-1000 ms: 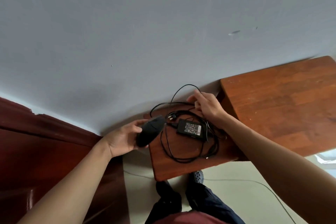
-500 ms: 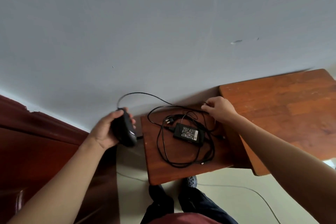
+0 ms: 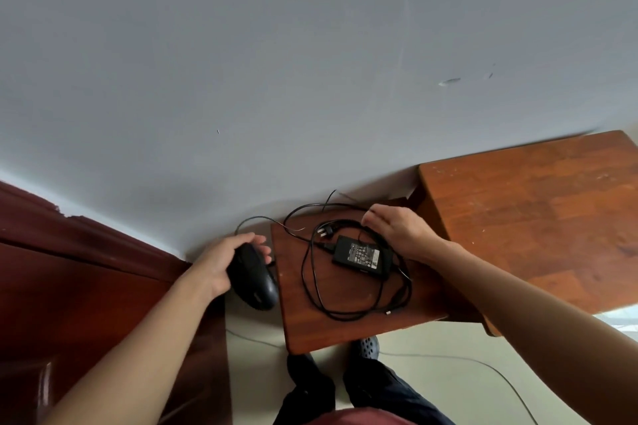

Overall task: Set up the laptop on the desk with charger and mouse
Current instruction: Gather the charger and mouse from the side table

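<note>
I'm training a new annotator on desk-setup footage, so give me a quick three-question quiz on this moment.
1. True or false: the mouse lies on the small wooden table.
2. What do the fingers of the right hand rest on? A) the charger's cables; B) the mouse; C) the large desk.
3. Fill in: the label of the charger brick faces ___.

Key:
1. False; the left hand grips it just off the table's left edge.
2. A.
3. Up.
</note>
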A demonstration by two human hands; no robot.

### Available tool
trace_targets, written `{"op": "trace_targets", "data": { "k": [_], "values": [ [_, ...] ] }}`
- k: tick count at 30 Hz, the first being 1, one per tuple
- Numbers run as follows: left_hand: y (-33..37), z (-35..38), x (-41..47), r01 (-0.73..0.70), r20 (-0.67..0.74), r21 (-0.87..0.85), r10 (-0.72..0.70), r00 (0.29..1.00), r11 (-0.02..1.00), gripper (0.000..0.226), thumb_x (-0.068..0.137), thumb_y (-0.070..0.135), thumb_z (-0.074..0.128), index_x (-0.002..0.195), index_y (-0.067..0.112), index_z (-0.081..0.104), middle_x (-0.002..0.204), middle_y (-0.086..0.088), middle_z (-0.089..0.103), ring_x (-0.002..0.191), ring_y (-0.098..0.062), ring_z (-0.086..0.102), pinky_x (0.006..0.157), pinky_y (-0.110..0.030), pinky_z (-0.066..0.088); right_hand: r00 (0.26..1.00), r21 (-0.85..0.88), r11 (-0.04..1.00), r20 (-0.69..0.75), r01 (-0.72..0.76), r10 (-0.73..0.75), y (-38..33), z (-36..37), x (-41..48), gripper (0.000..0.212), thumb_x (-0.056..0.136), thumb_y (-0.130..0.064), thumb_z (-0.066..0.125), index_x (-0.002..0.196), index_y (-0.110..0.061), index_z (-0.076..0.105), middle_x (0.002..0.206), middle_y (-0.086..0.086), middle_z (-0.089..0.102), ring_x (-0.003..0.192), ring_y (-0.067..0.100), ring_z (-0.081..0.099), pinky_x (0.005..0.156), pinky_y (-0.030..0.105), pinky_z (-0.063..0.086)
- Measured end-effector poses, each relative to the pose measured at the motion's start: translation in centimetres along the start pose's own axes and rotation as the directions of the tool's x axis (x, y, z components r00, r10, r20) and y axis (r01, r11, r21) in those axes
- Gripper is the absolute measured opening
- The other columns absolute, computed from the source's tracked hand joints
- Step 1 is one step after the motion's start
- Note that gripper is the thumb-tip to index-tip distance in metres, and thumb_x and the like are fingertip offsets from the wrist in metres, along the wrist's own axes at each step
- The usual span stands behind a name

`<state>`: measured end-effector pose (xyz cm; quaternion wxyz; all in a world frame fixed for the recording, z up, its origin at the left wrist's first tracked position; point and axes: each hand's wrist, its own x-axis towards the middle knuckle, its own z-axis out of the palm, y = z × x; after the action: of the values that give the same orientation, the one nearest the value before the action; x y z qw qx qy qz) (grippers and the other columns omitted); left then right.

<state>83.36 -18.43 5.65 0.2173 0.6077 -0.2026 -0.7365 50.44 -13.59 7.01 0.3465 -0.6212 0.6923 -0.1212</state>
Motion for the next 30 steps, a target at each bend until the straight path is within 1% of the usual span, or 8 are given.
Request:
{"op": "trace_targets", "data": {
  "k": [4,10,13,18,21,24,27,30],
  "values": [
    [-0.1,2.6,0.8,-0.049,0.099,0.137,0.036,0.994,0.989,0.023,0.093,0.005,0.048,0.108,0.004,0.065,0.083,-0.020,0.073,0.066,-0.027,0.070,0.061,-0.031,0.056,0.984,-0.188,0.967,0.069,0.173,-0.163,-1.8,1.0,-1.0,0.030,0.098,-0.053,0.037,0.091,-0.026,0.050,0.073,-0.002,0.062,0.075,0.028,0.059,0.065,0.039,0.046],
    [0.5,5.3,0.5,-0.100,0.197,0.207,0.058,0.979,0.973,0.023,0.096,0.014,0.048,0.105,0.003,0.067,0.091,-0.017,0.075,0.065,-0.020,0.069,0.058,-0.027,0.055,0.936,-0.386,0.853,0.190,0.350,-0.297,-2.8,1.9,-1.9,0.031,0.099,-0.050,0.037,0.089,-0.023,0.048,0.055,-0.003,0.037,0.068,0.033,0.053,0.055,0.035,0.024],
    [0.9,6.0,0.1,-0.060,0.255,0.167,0.016,0.967,0.984,0.024,0.095,0.018,0.052,0.108,0.004,0.066,0.101,-0.016,0.073,0.067,-0.020,0.068,0.058,-0.027,0.055,0.916,-0.440,0.805,0.239,0.398,-0.323,-3.3,2.5,-1.8,0.032,0.100,-0.049,0.037,0.092,-0.021,0.050,0.059,-0.004,0.036,0.072,0.035,0.056,0.057,0.035,0.027],
    [1.2,6.4,-0.1,-0.035,0.260,0.150,-0.006,0.966,0.988,0.025,0.082,0.020,0.067,0.102,0.007,0.071,0.080,-0.008,0.071,0.060,-0.015,0.064,0.056,-0.024,0.053,0.886,-0.439,0.770,0.233,0.463,-0.400,-3.8,3.0,-2.2,0.029,0.099,-0.047,0.040,0.088,-0.021,0.050,0.064,0.004,0.046,0.069,0.038,0.055,0.056,0.034,0.029],
    [1.0,6.0,0.0,0.001,0.256,0.112,-0.030,0.966,0.994,0.023,0.084,0.024,0.065,0.098,0.008,0.072,0.063,0.001,0.057,0.060,-0.012,0.056,0.059,-0.025,0.049,0.911,-0.389,0.824,0.207,0.411,-0.357,-3.2,3.5,-2.4,0.031,0.097,-0.048,0.044,0.082,-0.021,0.048,0.066,0.003,0.049,0.073,0.036,0.056,0.057,0.034,0.028],
    [1.5,4.5,-0.1,0.013,0.211,-0.117,0.012,0.977,0.993,0.021,0.091,0.028,0.056,0.080,0.012,0.065,0.053,0.003,0.050,0.051,-0.013,0.055,0.055,-0.023,0.051,0.973,-0.355,0.909,0.153,0.220,-0.175,-0.9,3.1,-2.3,0.031,0.094,-0.049,0.049,0.087,-0.020,0.059,0.081,0.006,0.064,0.086,0.032,0.061,0.060,0.034,0.036],
    [2.3,1.4,-0.1,-0.079,0.069,-0.321,0.107,0.992,0.944,0.037,0.100,0.029,0.041,0.065,0.018,0.046,0.045,0.001,0.043,0.059,-0.021,0.058,0.075,-0.034,0.049,0.989,-0.303,0.953,0.126,-0.030,0.072,3.0,1.8,-2.6,0.028,0.093,-0.045,0.053,0.084,-0.021,0.064,0.089,0.008,0.068,0.091,0.030,0.062,0.068,0.035,0.045],
    [2.5,-1.3,-0.6,-0.103,0.058,-0.464,0.146,0.988,0.880,0.055,0.100,0.038,0.039,0.048,0.019,0.039,0.041,0.001,0.037,0.076,-0.023,0.063,0.094,-0.041,0.043,0.975,-0.055,0.976,0.064,-0.212,0.215,6.0,0.6,-2.8,0.022,0.091,-0.038,0.062,0.077,-0.022,0.066,0.085,0.004,0.070,0.087,0.025,0.064,0.071,0.034,0.048]
  ]
}}
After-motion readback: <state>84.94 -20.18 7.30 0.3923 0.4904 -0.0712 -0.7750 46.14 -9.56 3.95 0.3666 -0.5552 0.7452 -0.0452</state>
